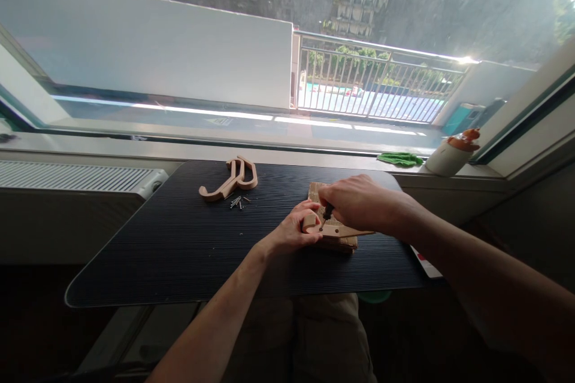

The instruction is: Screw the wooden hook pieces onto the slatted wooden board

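A curved light-wood hook (344,231) lies over a rough wooden block (315,190) on the dark table. My left hand (296,227) grips the hook's bent end, with thumb and fingers closed round it. My right hand (362,203) is wrapped round a screwdriver (328,211), most of whose handle the fingers hide. Its shaft points down at a hole near the bend, and the tip seems to touch there. Another dark hole (336,230) shows farther along the flat part.
More wooden hooks (232,182) rest at the table's back, beside several loose screws (236,202). A green cloth (399,159) and a white bottle with an orange top (453,154) are on the windowsill. Left of the table (157,251) stands a radiator (81,178).
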`<state>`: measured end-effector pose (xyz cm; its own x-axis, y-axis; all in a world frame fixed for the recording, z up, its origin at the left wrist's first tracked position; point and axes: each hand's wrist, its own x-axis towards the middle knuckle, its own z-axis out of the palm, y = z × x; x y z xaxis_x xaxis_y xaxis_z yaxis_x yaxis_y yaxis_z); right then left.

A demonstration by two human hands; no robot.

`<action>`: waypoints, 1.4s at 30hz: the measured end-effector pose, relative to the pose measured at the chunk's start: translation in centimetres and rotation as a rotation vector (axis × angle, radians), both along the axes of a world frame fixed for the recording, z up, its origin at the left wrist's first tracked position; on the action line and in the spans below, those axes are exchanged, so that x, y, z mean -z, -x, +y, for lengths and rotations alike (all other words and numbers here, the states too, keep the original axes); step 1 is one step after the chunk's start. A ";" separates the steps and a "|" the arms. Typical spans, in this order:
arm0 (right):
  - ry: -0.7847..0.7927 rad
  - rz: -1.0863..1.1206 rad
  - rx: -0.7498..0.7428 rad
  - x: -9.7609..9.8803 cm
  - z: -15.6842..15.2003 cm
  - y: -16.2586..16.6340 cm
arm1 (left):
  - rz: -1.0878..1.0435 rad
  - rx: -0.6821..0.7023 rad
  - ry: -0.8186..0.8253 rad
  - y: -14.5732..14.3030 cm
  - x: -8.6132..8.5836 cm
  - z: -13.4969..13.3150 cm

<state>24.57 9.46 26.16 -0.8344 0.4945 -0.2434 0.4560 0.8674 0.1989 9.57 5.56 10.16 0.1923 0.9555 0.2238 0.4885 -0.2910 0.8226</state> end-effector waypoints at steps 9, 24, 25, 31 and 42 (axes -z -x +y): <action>-0.022 -0.031 0.020 -0.3 -0.4 0.6 | -0.007 0.003 0.008 0.0 0.0 0.0; -0.035 0.040 0.044 0.3 -0.6 0.3 | -0.010 0.032 -0.021 0.1 0.0 0.1; -0.033 0.045 0.034 0.2 -0.6 0.2 | -0.013 0.036 -0.023 0.0 0.0 0.1; 0.000 -0.014 -0.016 -0.4 -0.6 0.0 | -0.022 0.009 0.000 0.1 0.2 0.1; -0.041 0.011 -0.011 0.0 -0.3 0.4 | -0.036 0.028 -0.020 0.1 0.3 0.2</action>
<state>24.17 9.20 26.20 -0.8420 0.4949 -0.2145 0.4492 0.8635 0.2293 9.50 5.72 9.90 0.2101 0.9451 0.2505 0.4504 -0.3209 0.8331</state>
